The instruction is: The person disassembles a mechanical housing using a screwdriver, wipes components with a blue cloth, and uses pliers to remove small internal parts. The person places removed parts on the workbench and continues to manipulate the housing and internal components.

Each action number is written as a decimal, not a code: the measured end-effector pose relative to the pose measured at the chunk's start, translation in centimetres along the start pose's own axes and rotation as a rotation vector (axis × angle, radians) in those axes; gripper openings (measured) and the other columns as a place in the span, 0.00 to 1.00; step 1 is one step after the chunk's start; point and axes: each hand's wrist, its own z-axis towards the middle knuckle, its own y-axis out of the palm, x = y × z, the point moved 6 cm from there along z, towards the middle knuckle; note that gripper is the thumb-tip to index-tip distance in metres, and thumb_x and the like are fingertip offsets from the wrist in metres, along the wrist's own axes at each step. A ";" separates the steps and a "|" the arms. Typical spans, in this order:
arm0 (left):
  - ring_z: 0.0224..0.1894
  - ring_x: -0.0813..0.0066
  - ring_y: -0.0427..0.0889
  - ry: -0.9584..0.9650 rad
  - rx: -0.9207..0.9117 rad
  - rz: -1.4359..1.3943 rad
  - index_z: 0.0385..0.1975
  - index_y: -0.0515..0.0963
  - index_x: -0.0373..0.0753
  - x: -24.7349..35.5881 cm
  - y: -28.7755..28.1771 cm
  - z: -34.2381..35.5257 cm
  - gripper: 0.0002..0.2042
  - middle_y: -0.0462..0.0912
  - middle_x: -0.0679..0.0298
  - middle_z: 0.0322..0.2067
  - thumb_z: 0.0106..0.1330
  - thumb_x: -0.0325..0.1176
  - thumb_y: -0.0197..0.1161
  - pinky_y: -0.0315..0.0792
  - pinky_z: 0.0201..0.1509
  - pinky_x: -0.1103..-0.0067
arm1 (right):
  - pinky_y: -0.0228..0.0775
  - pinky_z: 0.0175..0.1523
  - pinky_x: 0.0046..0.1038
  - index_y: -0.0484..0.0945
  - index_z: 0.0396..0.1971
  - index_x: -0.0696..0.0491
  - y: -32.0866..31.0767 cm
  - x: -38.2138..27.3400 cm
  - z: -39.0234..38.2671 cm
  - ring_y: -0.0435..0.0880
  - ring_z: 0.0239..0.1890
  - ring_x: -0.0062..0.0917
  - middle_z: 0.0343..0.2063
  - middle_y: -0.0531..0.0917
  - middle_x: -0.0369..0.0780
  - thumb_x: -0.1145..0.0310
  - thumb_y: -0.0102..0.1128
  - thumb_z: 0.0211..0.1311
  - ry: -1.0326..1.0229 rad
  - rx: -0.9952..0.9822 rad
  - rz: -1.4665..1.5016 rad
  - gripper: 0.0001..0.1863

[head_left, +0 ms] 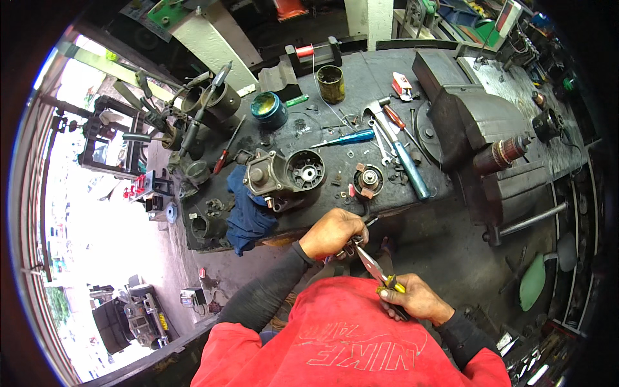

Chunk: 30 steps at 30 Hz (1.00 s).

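My right hand (pixel 416 298) is closed round the yellow-and-black handles of a pair of long-nose pliers (pixel 370 263), held in front of my red shirt. The jaws point up and left toward my left hand (pixel 331 233). Its fingers are pinched on a small metal part (pixel 351 246), which my fingers mostly hide. I cannot tell whether the jaws grip this part or only touch it. Just beyond, on the bench, a round motor part with copper-coloured blocks (pixel 367 182) lies beside a grey metal motor housing (pixel 284 177).
On the dark workbench (pixel 293 222) lie a blue rag (pixel 250 216), a hammer (pixel 407 164), a blue screwdriver (pixel 348 138), spanners (pixel 385 138) and several small parts. Tins (pixel 331 85) stand farther back. A large vise (pixel 480 129) holding a copper-wound armature (pixel 503 155) takes up the right side.
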 end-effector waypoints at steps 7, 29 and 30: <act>0.22 0.71 0.81 -0.076 -0.223 -0.361 0.31 0.84 0.28 0.1 0.0 0.4 0.14 0.86 0.55 0.29 0.67 0.32 0.54 0.74 0.25 0.77 | 0.74 0.26 0.25 0.81 0.39 0.60 0.5 1.8 0.6 0.81 0.23 0.21 0.25 0.83 0.39 0.64 0.64 0.75 -0.137 -0.307 0.445 0.13; 0.47 0.59 0.87 0.395 -0.089 0.014 0.44 0.87 0.28 7.3 -0.4 1.3 0.18 0.90 0.50 0.44 0.63 0.35 0.60 0.78 0.57 0.68 | 0.76 0.29 0.37 0.74 0.48 0.50 4.6 -1.3 0.1 0.79 0.27 0.35 0.30 0.73 0.47 0.57 0.62 0.74 -0.330 -0.887 1.299 0.14; 0.49 0.57 0.88 0.509 -0.048 0.202 0.46 0.88 0.32 8.3 -0.8 0.6 0.17 0.90 0.50 0.46 0.63 0.35 0.62 0.78 0.59 0.66 | 0.77 0.29 0.38 0.74 0.48 0.52 4.0 -1.9 -0.5 0.80 0.28 0.36 0.31 0.75 0.48 0.58 0.62 0.74 -0.303 -0.828 1.258 0.14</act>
